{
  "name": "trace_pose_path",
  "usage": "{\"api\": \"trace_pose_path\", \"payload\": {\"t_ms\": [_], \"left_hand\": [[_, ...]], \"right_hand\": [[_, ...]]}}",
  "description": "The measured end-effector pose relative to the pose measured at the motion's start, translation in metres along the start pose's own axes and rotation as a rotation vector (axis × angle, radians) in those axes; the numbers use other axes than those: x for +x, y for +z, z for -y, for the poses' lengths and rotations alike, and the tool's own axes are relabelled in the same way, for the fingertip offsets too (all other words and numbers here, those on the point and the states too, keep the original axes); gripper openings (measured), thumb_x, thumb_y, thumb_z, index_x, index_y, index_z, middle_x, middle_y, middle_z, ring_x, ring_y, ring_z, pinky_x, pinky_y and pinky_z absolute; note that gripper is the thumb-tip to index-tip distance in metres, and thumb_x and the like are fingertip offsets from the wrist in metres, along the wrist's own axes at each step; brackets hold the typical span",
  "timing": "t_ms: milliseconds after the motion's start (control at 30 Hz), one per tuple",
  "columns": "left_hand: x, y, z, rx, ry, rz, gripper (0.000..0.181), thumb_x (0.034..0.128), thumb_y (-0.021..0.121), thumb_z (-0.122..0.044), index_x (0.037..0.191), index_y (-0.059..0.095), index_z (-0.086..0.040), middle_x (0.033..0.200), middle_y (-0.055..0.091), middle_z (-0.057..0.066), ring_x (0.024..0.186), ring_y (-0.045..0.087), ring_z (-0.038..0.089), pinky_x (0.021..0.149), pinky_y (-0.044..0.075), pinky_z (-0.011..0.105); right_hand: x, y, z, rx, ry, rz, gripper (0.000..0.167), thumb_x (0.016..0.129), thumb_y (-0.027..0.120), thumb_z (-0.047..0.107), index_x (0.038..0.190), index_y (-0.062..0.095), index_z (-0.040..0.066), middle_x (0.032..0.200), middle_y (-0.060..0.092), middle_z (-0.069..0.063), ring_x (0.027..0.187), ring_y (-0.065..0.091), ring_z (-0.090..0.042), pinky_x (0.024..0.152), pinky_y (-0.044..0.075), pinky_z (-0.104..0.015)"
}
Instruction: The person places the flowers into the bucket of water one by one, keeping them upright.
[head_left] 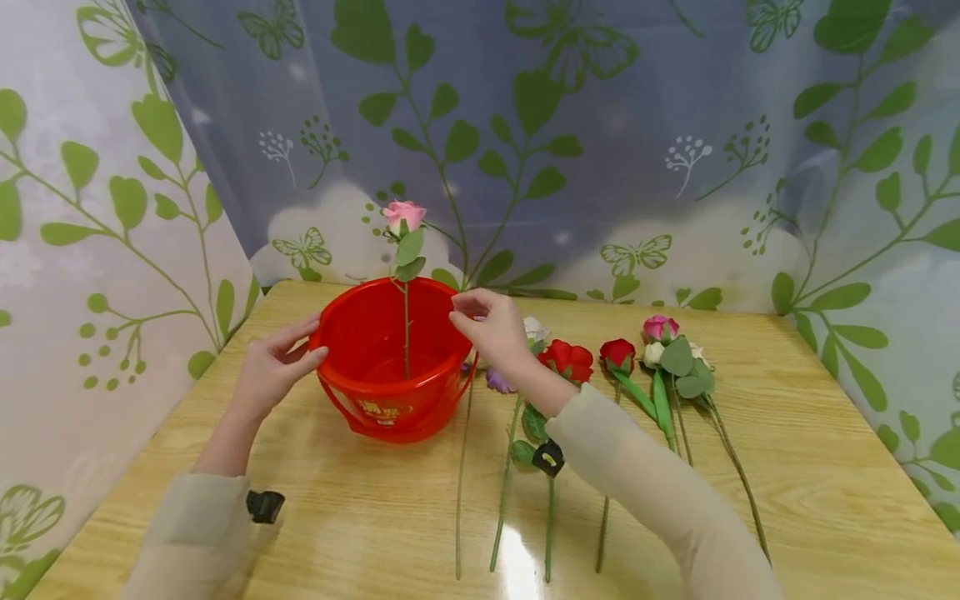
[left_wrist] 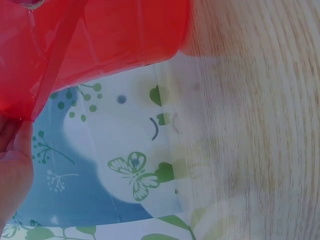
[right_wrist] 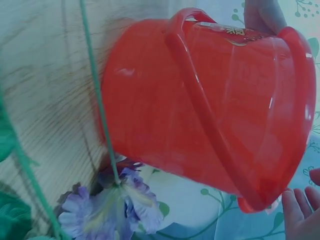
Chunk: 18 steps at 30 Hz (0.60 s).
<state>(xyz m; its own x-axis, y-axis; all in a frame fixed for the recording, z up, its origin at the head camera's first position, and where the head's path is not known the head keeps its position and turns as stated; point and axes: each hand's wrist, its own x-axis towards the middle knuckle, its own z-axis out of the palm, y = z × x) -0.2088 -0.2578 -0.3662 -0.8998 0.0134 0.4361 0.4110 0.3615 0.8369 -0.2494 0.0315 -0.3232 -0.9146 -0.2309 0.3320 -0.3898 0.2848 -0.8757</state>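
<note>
A red plastic bucket (head_left: 390, 408) stands upright on the table. Inside it a pink rose (head_left: 405, 218) is upright, its green stem reaching down toward the bucket's bottom. At the left rim my left hand (head_left: 272, 367) holds the bucket between thumb and fingers; the left wrist view has that hand (left_wrist: 15, 165) at the rim's edge. My right hand (head_left: 495, 329) is by the right rim with nothing in its fingers. The right wrist view shows the right hand's fingers (right_wrist: 295, 207) loosely bent close to the rim; whether they touch it I cannot tell.
To the right lie several artificial flowers: a purple one (right_wrist: 110, 207), a big red one (head_left: 567, 358), a dark red rose (head_left: 618, 353), and a magenta one (head_left: 660, 327). Their stems point toward me. A patterned curtain (head_left: 600, 167) hangs behind the wooden table (head_left: 360, 533).
</note>
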Motion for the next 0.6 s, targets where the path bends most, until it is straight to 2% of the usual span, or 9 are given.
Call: {"api": "trace_pose_path", "payload": {"t_ms": [200,333,600], "left_hand": [[-0.001,0.001,0.001,-0.018,0.015,0.001,0.042,0.0777,0.066,-0.001,0.117,0.053,0.009,0.12,0.049,0.023,0.105,0.049,0.003,0.078,0.045,0.017],[-0.002,0.001,-0.001,-0.017,0.013,0.006,0.042,0.0779,0.065,0.0,0.116,0.052,0.011,0.12,0.049,0.024,0.105,0.049,0.002,0.077,0.044,0.016],[0.0,0.002,0.0,-0.037,0.019,-0.001,0.042,0.0777,0.065,0.0,0.115,0.051,0.013,0.119,0.05,0.022,0.103,0.05,0.002,0.076,0.045,0.016]], "right_hand": [[-0.01,-0.018,-0.009,-0.018,-0.014,0.0,0.026,0.082,0.062,0.007,0.107,0.061,-0.002,0.098,0.063,-0.014,0.09,0.058,-0.022,0.076,0.05,-0.028],[-0.018,-0.031,-0.013,-0.04,-0.016,0.001,0.026,0.081,0.062,0.005,0.105,0.061,-0.004,0.097,0.063,-0.015,0.09,0.059,-0.023,0.078,0.05,-0.03],[-0.035,-0.055,-0.025,-0.125,0.037,0.017,0.027,0.081,0.064,0.008,0.106,0.061,-0.002,0.099,0.062,-0.016,0.09,0.058,-0.024,0.078,0.049,-0.033]]}}
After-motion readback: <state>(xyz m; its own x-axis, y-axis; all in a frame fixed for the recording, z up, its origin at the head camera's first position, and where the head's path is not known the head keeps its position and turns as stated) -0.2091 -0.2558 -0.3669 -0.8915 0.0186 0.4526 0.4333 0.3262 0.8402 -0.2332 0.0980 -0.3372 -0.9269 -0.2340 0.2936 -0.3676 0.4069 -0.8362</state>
